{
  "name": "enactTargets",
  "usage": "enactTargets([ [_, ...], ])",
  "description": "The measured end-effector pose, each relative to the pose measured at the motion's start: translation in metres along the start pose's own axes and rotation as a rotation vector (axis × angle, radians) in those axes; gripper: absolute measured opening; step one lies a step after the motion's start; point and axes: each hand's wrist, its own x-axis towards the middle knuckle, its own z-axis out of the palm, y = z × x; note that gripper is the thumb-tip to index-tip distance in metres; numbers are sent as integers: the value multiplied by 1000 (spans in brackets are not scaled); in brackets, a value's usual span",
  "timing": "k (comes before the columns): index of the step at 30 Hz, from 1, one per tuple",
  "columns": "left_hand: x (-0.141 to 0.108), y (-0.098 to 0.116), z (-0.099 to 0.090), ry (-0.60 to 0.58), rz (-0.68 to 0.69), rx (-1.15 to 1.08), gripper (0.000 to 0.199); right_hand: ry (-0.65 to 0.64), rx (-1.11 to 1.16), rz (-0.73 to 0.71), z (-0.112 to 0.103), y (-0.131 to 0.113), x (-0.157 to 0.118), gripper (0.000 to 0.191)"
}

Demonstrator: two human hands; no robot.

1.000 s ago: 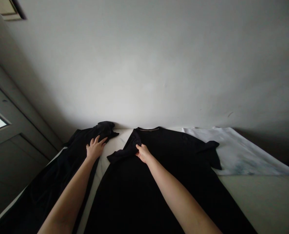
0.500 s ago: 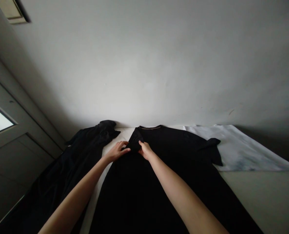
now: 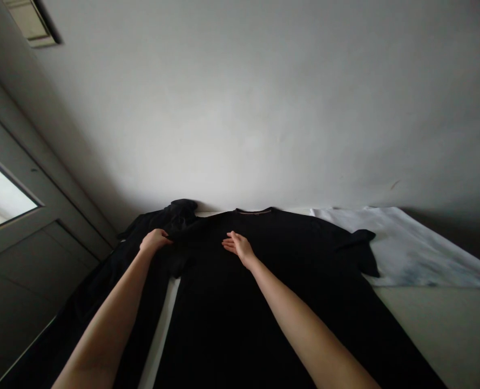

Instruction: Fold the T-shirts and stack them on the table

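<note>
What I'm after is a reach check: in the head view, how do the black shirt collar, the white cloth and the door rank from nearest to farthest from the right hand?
From the right hand:
1. Black shirt collar: just beyond it, toward the wall.
2. White cloth: off to the right.
3. Door: far left.
</note>
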Motion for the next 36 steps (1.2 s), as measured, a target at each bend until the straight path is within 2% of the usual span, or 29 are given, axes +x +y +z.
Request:
enactTargets([
  [2, -6, -4, -7, 41, -101, 115, 21, -40, -340, -227, 5, 5, -8, 30],
  [4, -17, 3, -8, 60, -178, 193, 20, -115, -729, -448, 9, 7, -19, 25],
  [6, -30, 21, -3, 195, -183, 307, 25, -190, -1044, -580, 13, 7, -30, 30],
  [8, -43, 48, 9, 392, -52, 410, 32, -230, -1218, -625, 17, 6, -37, 37],
  [9, -49, 64, 19, 451, 71, 422, 34, -236, -1253, -628, 19, 6, -39, 38],
  [10, -53, 82, 31, 456, 210, 395, 36, -236, -1258, -625, 21, 6, -39, 39],
  [11, -56, 100, 45, 403, 360, 337, 37, -239, -1236, -617, 22, 6, -38, 39],
  [13, -56, 135, 75, 196, 592, 191, 40, -255, -1122, -553, 23, 6, -31, 37],
  [15, -50, 162, 103, 35, 683, 112, 42, -257, -972, -409, 18, 2, -20, 33],
  [17, -41, 176, 124, -22, 675, 99, 46, -194, -863, -300, 3, -6, -7, 27],
  [20, -26, 173, 138, -2, 602, 125, 49, -1, -948, -360, -38, -27, 9, 32],
  [22, -18, 159, 140, 56, 546, 197, 51, 84, -1169, -366, -74, -43, 16, 40],
  [25, -9, 138, 138, 124, 502, 320, 55, 44, -1516, -241, -136, -63, 22, 59],
  [28, -1, 128, 132, 123, 488, 376, 57, 35, -1682, -132, -192, -79, 26, 62],
  [30, 2, 133, 128, 113, 437, 411, 56, 123, -1716, -56, -218, -88, 30, 65],
  [33, 0, 160, 131, 153, 343, 483, 55, 261, -1713, -18, -226, -93, 39, 70],
  [34, -3, 173, 135, 185, 340, 491, 56, 260, -1711, -58, -221, -91, 43, 69],
  [36, -10, 200, 148, 212, 383, 450, 59, 180, -1697, -170, -205, -86, 50, 65],
])
